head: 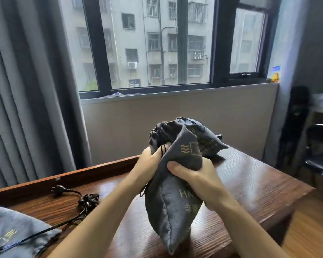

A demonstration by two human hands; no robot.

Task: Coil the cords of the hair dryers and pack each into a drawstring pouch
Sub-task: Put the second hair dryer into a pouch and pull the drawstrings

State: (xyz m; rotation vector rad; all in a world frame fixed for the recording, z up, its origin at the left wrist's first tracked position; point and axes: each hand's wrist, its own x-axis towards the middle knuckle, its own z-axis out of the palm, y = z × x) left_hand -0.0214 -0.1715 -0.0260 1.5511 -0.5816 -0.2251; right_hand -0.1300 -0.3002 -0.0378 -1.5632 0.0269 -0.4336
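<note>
A: Holding the dark grey pouch (172, 207) up above the worktop (250, 183), bottom corner hanging low, mouth gathered at the top

B: Left hand (150, 158) clenching the neck just under the gathered mouth, black drawstring (163, 148) trailing between the fingers; right hand (186, 173) squeezing the cloth lower down, thumb pressing across the front

A: Looking soft and limp as fabric, yet bulging as if weighted by something bulky inside; probably sagging unless supported from below

B: Gripping best at the neck and under the bulge, not by the thin string alone

A: Forearms reaching forward and converging, wrists close together

B: Second pouch (211, 142) lying behind on the worktop, third pouch (13, 233) at the near left with a black cord (69, 220) and plug (59, 189) running out loose, still needing coiling
</note>
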